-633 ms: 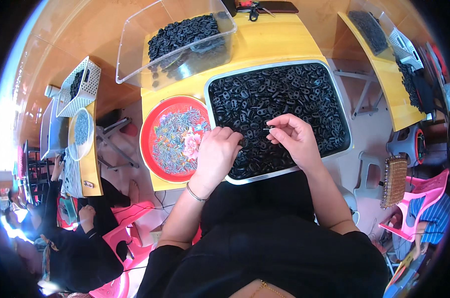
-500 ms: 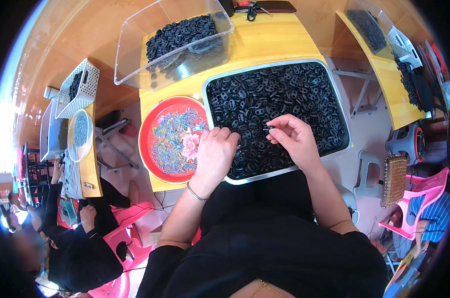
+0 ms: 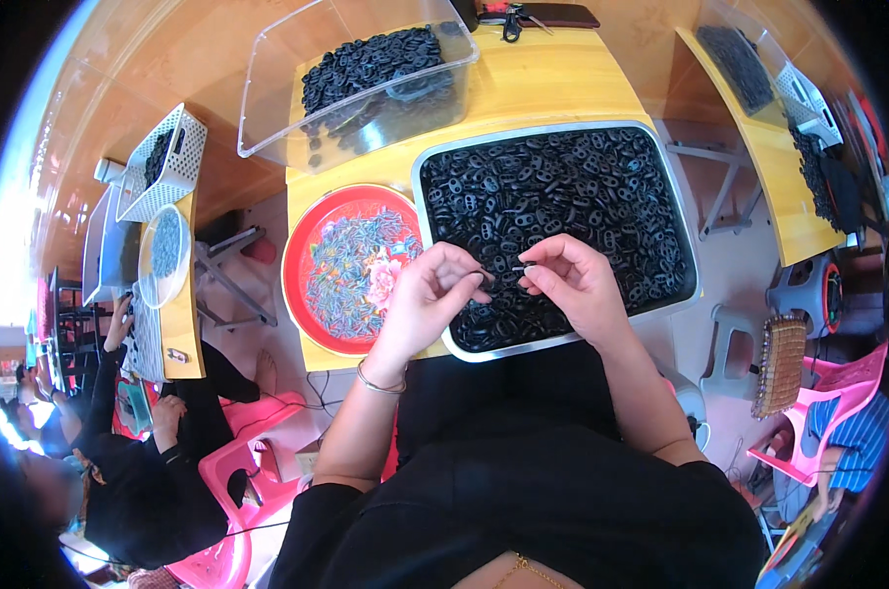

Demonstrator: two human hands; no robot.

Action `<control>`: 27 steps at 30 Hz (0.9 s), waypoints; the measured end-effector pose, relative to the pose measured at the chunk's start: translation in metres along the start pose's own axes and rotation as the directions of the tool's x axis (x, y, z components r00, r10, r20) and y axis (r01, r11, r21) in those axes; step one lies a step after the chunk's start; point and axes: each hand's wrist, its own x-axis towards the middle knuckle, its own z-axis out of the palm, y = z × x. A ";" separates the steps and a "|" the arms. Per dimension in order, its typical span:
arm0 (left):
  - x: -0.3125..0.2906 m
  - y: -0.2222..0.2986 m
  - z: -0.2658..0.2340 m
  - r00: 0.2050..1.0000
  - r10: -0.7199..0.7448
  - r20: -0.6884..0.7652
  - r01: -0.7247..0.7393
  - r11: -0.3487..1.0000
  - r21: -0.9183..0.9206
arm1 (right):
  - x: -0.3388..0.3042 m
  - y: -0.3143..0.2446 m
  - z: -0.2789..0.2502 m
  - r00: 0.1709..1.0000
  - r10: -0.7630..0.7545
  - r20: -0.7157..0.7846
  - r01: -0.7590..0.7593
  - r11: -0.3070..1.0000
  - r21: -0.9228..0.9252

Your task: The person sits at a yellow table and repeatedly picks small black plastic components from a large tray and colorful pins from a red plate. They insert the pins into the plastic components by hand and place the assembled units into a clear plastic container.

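Note:
Both hands are over a metal-rimmed tray heaped with small black oval pieces with holes. My left hand, a bangle at its wrist, has thumb and forefinger pinched on a small dark piece, mostly hidden by the fingertips. Close by, my right hand pinches a short thin silvery pin whose end points toward the left hand. A small gap separates the two hands. Left of the tray, a round red dish with a flower pattern holds many small silvery pins.
A clear plastic bin with more black pieces stands at the back of the yellow table, near scissors. At left, a person in black sits by another table with a white basket. Stools stand at right.
My left hand has turned and opened out from a palm-down pose, bringing its fingertips toward the right hand. My right hand stays almost in place. The whole view has shifted slightly.

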 end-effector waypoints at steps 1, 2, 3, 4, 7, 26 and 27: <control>-0.001 -0.001 -0.001 0.999 -0.037 0.013 0.039 0.969 -0.245 | 0.000 0.000 0.003 1.000 -0.003 0.018 0.002 1.000 0.009; -0.002 -0.001 0.000 0.999 -0.043 0.007 0.043 0.949 -0.312 | 0.000 -0.001 0.006 0.999 -0.005 0.035 0.005 1.000 0.018; -0.003 -0.002 0.001 0.999 -0.050 0.005 0.048 0.924 -0.378 | 0.000 -0.001 0.010 0.999 -0.003 0.046 0.002 1.000 0.024; -0.004 -0.002 0.002 0.998 -0.057 0.003 0.052 0.895 -0.443 | 0.001 0.000 0.011 0.998 -0.008 0.054 0.006 1.000 0.024; -0.009 -0.009 0.005 0.999 -0.035 -0.002 0.029 0.869 -0.493 | 0.001 0.002 0.013 0.997 -0.022 0.074 0.020 1.000 0.019; -0.011 -0.012 0.015 0.992 -0.084 -0.096 -0.012 0.690 -0.724 | -0.002 0.004 0.018 0.997 -0.071 0.023 0.072 0.997 -0.031; -0.011 -0.015 0.015 0.993 -0.065 -0.101 -0.030 0.678 -0.735 | -0.002 0.005 0.018 0.997 -0.073 0.018 0.074 0.997 -0.033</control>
